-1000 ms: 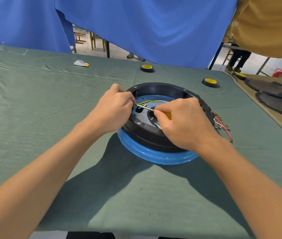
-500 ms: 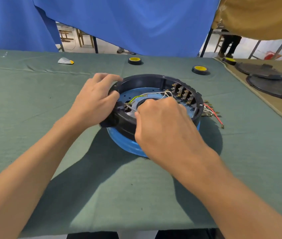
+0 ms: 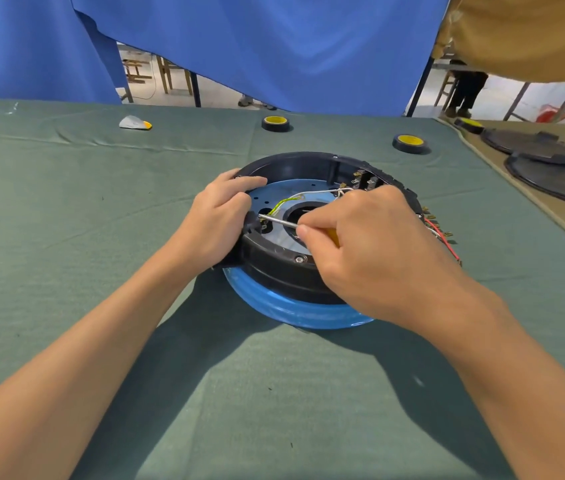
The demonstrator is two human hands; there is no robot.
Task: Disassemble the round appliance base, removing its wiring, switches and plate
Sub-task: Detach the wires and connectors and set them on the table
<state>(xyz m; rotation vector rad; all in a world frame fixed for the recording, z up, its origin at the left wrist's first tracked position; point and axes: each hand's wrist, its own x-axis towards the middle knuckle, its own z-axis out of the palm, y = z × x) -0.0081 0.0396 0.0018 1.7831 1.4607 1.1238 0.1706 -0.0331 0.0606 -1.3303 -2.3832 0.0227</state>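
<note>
**Working a screwdriver inside a round appliance base (image 3: 274,268)**

Sitting mid-tabletop (image 3: 66,202). At the base's near right edge: right hand (image 3: 374,251) curled round an orange-handled screwdriver (image 3: 283,221), tip at the left inner wall. At its left rim: left hand (image 3: 217,220) gripping, fingers hooked over. Inside: wires (image 3: 284,202) crossing a blue plate (image 3: 274,192). Beyond: two tape rolls (image 3: 275,123).

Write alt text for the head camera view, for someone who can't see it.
A person's right hand holds a screwdriver with its tip inside the open round appliance base, beside a green-yellow wire, while the left hand grips the rim. The base sits on a green cloth, two tape rolls beyond.
</note>
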